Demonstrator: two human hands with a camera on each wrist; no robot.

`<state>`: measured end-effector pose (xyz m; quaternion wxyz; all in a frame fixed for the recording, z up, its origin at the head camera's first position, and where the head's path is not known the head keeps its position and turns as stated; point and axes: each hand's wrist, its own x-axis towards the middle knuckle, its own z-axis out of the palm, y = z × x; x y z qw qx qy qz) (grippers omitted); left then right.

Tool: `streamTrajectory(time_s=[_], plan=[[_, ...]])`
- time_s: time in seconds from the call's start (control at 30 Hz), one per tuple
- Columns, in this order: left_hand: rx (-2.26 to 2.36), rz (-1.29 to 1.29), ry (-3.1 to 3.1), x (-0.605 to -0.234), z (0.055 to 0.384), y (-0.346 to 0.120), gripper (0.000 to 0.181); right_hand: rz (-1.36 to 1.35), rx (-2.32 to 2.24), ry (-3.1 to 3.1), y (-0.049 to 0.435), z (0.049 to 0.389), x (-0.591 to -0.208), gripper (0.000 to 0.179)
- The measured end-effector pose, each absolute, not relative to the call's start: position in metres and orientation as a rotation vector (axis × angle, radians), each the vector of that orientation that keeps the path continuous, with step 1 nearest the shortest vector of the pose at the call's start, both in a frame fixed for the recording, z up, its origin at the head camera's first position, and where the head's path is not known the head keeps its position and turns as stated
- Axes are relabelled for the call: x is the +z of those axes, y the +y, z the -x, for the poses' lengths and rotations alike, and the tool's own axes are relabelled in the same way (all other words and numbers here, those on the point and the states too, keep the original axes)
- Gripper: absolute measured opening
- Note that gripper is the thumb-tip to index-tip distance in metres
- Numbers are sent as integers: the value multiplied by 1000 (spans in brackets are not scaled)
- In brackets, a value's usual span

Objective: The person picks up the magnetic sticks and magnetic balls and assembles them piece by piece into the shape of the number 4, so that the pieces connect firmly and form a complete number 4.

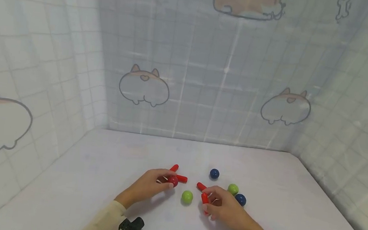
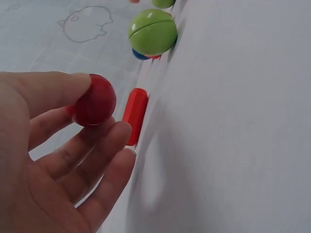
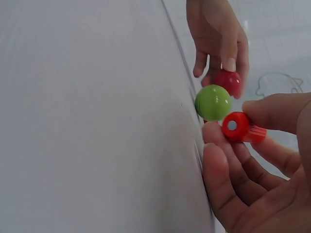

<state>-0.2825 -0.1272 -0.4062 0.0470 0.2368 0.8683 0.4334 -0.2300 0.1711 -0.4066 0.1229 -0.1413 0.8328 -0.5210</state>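
Note:
My left hand (image 1: 151,183) pinches a glossy red ball (image 1: 173,181) between thumb and fingers; the left wrist view shows the same red ball (image 2: 97,101) at the thumb tip. Two short red rods (image 1: 182,179) lie just beyond that hand. My right hand (image 1: 226,210) holds another red rod (image 1: 204,199) between thumb and fingers, close over the table. In the right wrist view, the held rod (image 3: 236,127) shows a grey dot on its end. One more red rod (image 1: 201,186) lies right behind the right hand's fingers. Between the hands sits a green ball (image 1: 187,197).
A second green ball (image 1: 233,188) and a blue ball (image 1: 240,199) sit beside the right hand. Farther back is another blue ball (image 1: 214,174). Patterned curtains (image 1: 194,75) enclose the white table (image 1: 129,143) at the back and sides. A black device (image 1: 132,226) is by the left wrist.

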Motion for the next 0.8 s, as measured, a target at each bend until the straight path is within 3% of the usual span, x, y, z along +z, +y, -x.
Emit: streamTrajectory(time_s=[0.43,0.8], plan=[[1610,-617,2352,-404,276,-109,47,428,-1685,2468,153,224,-407,44],[1721,-603,2303,-404,275,-99,43,408,-1839,2325,141,224,-405,46]])
